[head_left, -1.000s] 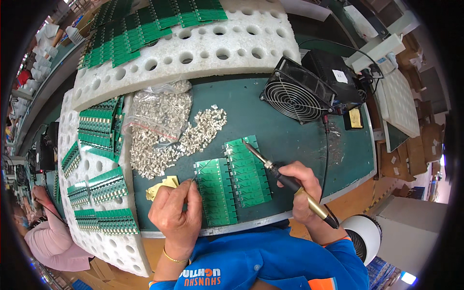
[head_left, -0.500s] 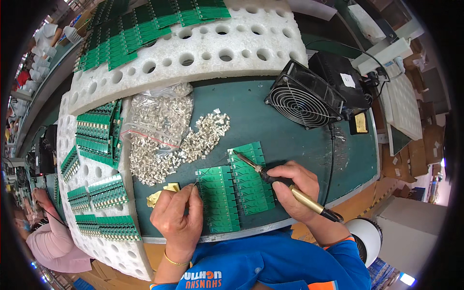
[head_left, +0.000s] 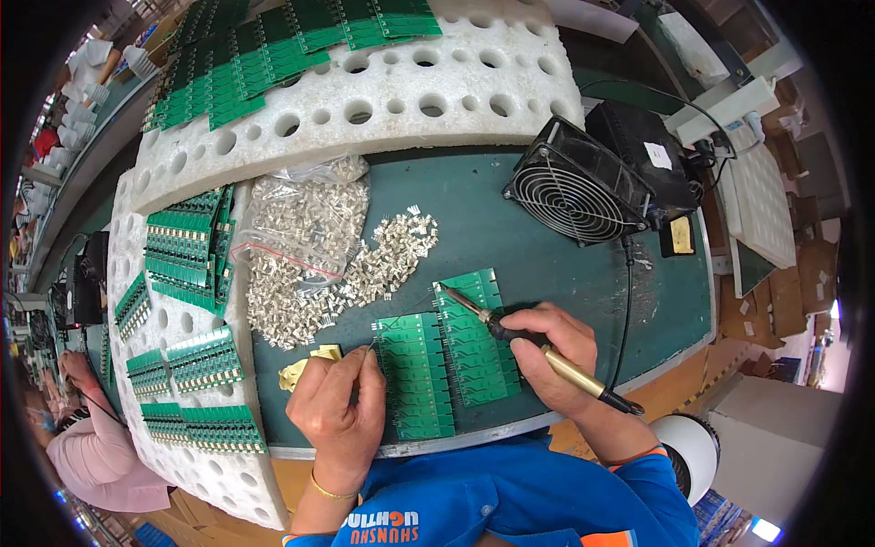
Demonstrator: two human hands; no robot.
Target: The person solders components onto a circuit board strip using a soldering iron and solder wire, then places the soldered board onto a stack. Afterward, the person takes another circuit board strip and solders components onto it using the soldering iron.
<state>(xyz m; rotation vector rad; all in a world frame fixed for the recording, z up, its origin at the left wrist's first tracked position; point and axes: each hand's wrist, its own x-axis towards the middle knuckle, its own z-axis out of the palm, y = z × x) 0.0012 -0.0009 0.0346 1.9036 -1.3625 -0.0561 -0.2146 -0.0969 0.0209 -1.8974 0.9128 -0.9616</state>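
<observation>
In my right hand (head_left: 558, 351) is a soldering iron (head_left: 547, 354), gripped by its handle and slanting up to the left. Its tip meets the top left corner of the right-hand green circuit board panel (head_left: 481, 351). My left hand (head_left: 335, 401) is pinched closed beside the upper left corner of another green panel (head_left: 412, 374), on a thin strand of solder wire (head_left: 401, 321) that runs toward the iron's tip. The two panels lie side by side on the green bench mat. Beside my left fingers is a crumpled yellow sponge (head_left: 308, 366).
A heap of small white connectors (head_left: 387, 264) spills from a clear plastic bag (head_left: 305, 214). White foam trays (head_left: 365, 114) hold stacked circuit boards (head_left: 187, 251) at the left and back. A black fan (head_left: 579, 187) stands back right, its cable (head_left: 628, 310) trailing forward. A co-worker (head_left: 100, 447) sits far left.
The whole view has shifted slightly. Both hands keep nearly the same pose, and the iron's tip stays at the same panel corner.
</observation>
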